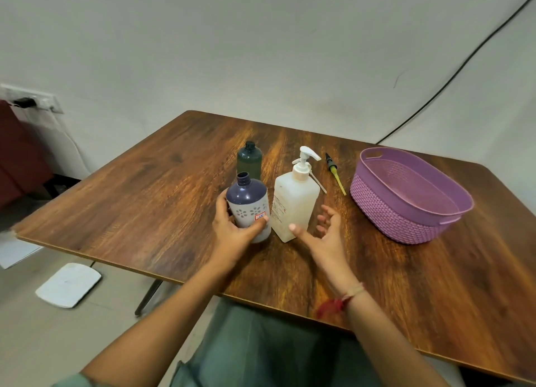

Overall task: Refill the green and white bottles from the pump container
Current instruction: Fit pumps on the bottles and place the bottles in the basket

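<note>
My left hand (232,227) grips the white bottle (249,205), which has a dark blue top, a flower pattern and an uncapped neck; it stands on the wooden table (145,189). Behind it stands the dark green bottle (249,162), also uncapped. To the right stands the translucent pump container (294,198) with a white pump head. My right hand (324,230) hovers with spread fingers just right of the container's base, thumb close to it; whether it touches I cannot tell.
A second pump with a white tube lies behind the container (317,180). A black and yellow pump tube (336,173) lies beside it. A purple woven basket (412,198) stands at the right. A white pad (68,285) lies on the floor left.
</note>
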